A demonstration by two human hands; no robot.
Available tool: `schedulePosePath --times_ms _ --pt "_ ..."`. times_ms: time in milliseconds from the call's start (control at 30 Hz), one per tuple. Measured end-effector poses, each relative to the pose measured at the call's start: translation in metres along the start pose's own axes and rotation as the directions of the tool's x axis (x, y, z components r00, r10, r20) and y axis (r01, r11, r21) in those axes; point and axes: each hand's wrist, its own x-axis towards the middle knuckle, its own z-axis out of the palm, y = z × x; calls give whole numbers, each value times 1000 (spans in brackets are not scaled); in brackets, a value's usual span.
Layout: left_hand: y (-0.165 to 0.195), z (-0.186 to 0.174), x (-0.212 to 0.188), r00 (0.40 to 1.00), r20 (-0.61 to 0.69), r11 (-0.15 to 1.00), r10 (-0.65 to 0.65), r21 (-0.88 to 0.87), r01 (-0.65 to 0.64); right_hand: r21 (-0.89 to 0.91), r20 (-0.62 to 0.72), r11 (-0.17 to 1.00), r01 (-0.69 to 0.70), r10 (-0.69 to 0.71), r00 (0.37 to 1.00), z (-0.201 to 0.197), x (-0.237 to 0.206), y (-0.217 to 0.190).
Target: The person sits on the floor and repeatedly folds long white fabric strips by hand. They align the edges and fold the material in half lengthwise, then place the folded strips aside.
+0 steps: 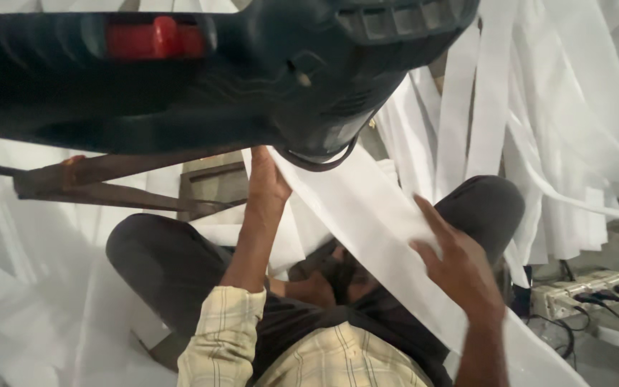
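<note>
Head camera shows my left hand (266,179) pinching the white strip (367,215) just under the dark power tool (252,72). Below the tool, my right hand (460,269) presses open-fingered on it; best kept taut and flat.

Soft even light, blurred dark foreground, mild haze

White fabric strip (367,215), dark teal tool (252,72), red switch (153,39).
</note>
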Motion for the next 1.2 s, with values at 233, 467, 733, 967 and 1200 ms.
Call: schedulePosePath --times_ms 233,467,733,967,1200 --pt "23 -51 37 957 -291 1000 4 -9 -7 -38 47 985 -168 170 984 -23 -56 84" --pt "63 -61 20 763 448 -104 466 884 -456 -15 56 942 -335 335 941 -6 -60 95" --pt "97 -14 34 773 416 -29 478 888 -459 15 -37 995 -96 96 995 -2 -46 75" --pt "91 22 -2 963 133 867 234 420 -268 -12 -86 999 38 -39 996 9 -19 36" --pt "7 58 -71 996 -76 969 -37 241 55 -107 -168 977 185 -201 965 12 20 -8"
